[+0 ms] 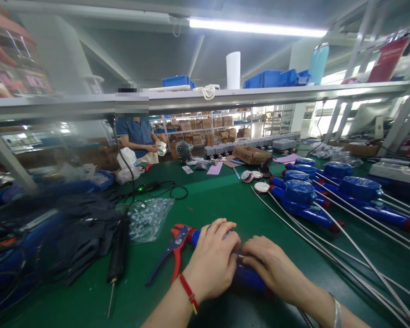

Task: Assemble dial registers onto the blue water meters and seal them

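A blue meter-like body with red ends (248,277) lies on the green table in front of me, largely covered by my hands. Over its upper part rests my left hand (217,253), fingers curled around it, a red band on the wrist. My right hand (271,264) is pinched at its right side, on something thin near the left thumb that is too small to make out. Just left of my left hand lies a pair of red and blue pliers (178,248).
Several wrapped blue meters (299,193) with long pale cables stand at the right. A black soldering-iron-like tool (118,255), a clear bag of small parts (148,221) and dark cloth (85,232) lie left. Behind the table stands a person (136,134). A shelf (266,94) spans above.
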Tool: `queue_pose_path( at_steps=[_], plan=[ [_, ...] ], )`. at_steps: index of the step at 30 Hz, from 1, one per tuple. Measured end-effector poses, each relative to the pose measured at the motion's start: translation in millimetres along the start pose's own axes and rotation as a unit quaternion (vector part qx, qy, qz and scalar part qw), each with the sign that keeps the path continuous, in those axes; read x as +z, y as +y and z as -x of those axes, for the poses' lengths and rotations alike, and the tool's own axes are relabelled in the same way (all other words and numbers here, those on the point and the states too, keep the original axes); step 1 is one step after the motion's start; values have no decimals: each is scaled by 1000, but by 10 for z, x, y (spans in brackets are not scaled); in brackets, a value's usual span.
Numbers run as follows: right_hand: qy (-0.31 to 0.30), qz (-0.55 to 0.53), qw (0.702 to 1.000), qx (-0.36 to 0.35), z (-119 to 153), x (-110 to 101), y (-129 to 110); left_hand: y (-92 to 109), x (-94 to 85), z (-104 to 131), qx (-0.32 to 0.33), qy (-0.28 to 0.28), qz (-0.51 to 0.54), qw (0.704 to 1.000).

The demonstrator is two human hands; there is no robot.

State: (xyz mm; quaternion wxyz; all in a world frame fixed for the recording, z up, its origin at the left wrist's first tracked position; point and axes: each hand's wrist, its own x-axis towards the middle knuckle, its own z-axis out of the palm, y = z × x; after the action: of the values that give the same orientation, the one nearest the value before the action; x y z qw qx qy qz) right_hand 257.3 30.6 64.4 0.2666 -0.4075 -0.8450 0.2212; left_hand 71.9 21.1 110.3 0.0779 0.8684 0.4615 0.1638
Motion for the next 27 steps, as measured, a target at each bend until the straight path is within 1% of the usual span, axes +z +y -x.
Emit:
queue_pose_path(
  at_steps=[2,6,8,12,16,19,21,24,27],
  plan=[
    [4,-2,1000,16,-18,16,9,0,-8,3,3,-2,0,1000],
    [11,12,997,77,-46,101,7,-5,-26,0,7,-3,-3,1000],
    [16,30,995,90,-49,145,0,-8,-24,-3,7,-1,-2,1000],
    [43,71,993,83,-12,197,-16,-12,-1,-11,2,21,11,1000],
    [70,91,992,60,98,209,-35,-8,27,-12,10,25,-14,1000],
    [74,83,992,55,205,182,-50,0,37,-6,14,31,-32,999],
    [69,79,992,64,253,146,-63,4,36,-3,16,35,-37,999],
    [60,72,991,94,238,97,-91,6,30,-2,21,36,-41,998],
    [74,31,991,109,115,104,-119,20,38,2,21,37,-40,998]
  ],
)
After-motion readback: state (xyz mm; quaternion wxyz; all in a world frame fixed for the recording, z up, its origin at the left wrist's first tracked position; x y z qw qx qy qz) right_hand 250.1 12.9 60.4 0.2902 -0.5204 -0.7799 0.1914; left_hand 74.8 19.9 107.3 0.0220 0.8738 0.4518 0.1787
